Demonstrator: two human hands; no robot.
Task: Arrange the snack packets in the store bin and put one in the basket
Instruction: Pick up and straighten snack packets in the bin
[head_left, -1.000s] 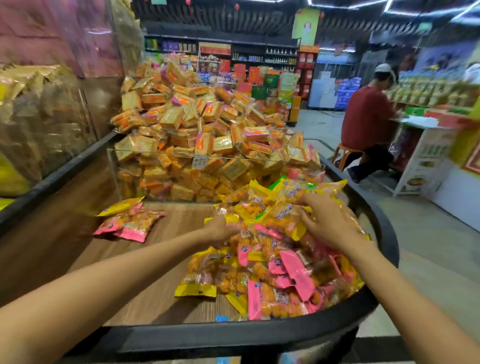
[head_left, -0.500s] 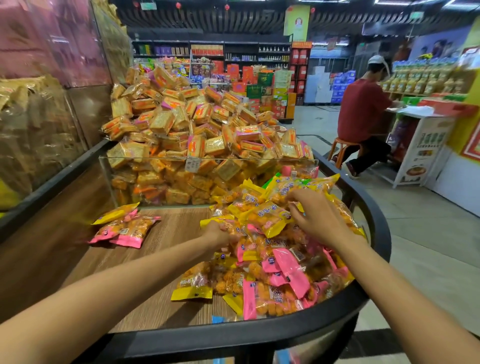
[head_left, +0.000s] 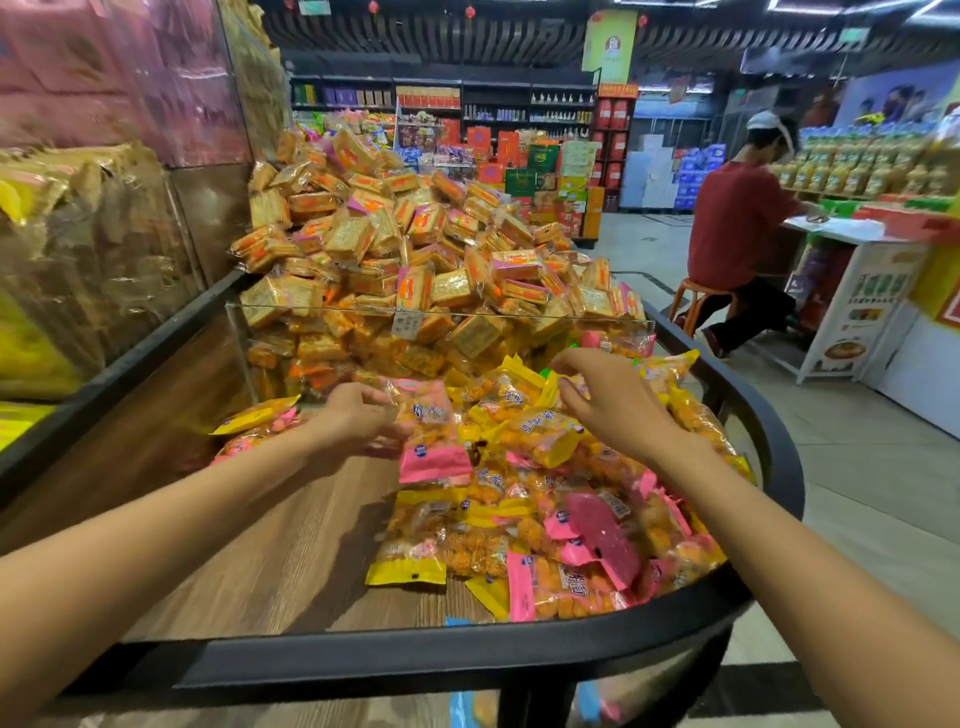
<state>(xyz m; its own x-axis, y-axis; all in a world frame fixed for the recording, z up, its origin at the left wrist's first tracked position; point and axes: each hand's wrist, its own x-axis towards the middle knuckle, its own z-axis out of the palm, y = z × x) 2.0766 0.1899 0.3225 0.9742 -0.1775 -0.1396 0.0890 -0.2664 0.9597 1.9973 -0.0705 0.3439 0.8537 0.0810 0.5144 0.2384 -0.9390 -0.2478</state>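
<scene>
Pink-edged packet (head_left: 434, 434) is hanging pinched in my left hand (head_left: 358, 415); I'm hovering my right hand (head_left: 608, 400), fingers loosely curled and empty, over the snack heap (head_left: 571, 499). Sorting looks unfinished, and I'm seeing no basket.

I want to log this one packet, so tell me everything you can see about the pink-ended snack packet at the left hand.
The pink-ended snack packet is a clear, glossy plastic pouch showing orange puffed pieces, with pink sealed ends and a small blue mark on the lower one. It stands roughly upright, raised at the left edge of the packet pile. The left hand pinches its left side; its lower end overlaps packets beneath.
</scene>
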